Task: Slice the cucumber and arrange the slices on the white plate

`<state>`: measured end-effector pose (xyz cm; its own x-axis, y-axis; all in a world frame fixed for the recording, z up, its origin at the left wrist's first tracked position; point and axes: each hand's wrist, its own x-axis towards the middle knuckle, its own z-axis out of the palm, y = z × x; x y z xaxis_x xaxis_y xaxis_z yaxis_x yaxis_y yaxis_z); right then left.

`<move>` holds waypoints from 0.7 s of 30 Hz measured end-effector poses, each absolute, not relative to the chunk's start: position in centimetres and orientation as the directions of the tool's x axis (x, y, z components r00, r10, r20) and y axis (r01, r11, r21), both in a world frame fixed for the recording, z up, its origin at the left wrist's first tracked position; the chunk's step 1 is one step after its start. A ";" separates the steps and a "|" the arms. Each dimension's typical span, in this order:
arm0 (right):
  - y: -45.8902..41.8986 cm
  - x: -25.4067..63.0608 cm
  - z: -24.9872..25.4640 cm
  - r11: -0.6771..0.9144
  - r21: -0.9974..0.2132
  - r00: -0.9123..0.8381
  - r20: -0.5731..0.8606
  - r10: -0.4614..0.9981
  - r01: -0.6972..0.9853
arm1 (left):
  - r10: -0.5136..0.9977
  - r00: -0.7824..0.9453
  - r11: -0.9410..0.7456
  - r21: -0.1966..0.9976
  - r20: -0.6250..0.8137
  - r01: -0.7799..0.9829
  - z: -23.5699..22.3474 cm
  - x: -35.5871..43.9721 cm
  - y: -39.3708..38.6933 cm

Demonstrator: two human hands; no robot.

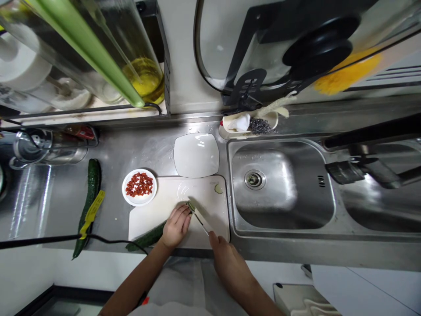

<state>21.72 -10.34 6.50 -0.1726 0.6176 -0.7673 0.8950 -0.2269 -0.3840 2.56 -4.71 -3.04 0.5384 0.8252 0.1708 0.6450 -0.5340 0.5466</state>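
Note:
On the pale cutting board [158, 188] a green cucumber [148, 238] lies at a slant. My left hand [176, 225] is closed over its upper end, fingers pressed on it. In my right hand [226, 259] is the handle of a knife [200, 220], whose blade meets the cucumber just beyond my left fingertips. A small cut piece of cucumber [218, 188] rests near the board's upper right corner. Part of the held cucumber is hidden under my left hand.
A white bowl of red berries [139, 184] overlaps the board's left corner. A white plate [196, 155] touches its far edge. Another cucumber [88, 202] with a yellow tag lies left, under a black cable [108, 240]. The steel sink [279, 219] and faucet [371, 169] are right.

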 end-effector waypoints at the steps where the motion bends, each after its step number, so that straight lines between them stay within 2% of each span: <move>1: -10.3 21.7 6.4 -0.229 -0.385 -0.174 -0.769 0.615 0.894 | 0.825 0.538 -0.534 0.546 0.171 0.645 -3.1 2.6 -4.7; 12: -9.7 21.2 5.8 -0.231 -0.371 -0.157 -0.768 0.621 0.899 | 0.824 0.541 -0.534 0.549 0.167 0.643 -2.8 2.7 -4.5; 17: -9.6 20.8 5.0 -0.230 -0.405 -0.170 -0.742 0.649 0.885 | 0.825 0.540 -0.534 0.549 0.169 0.643 -2.9 2.7 -4.6; 21: -9.2 20.4 4.6 -0.212 -0.378 -0.161 -0.746 0.647 0.901 | 0.823 0.542 -0.538 0.543 0.173 0.645 -2.8 2.7 -4.5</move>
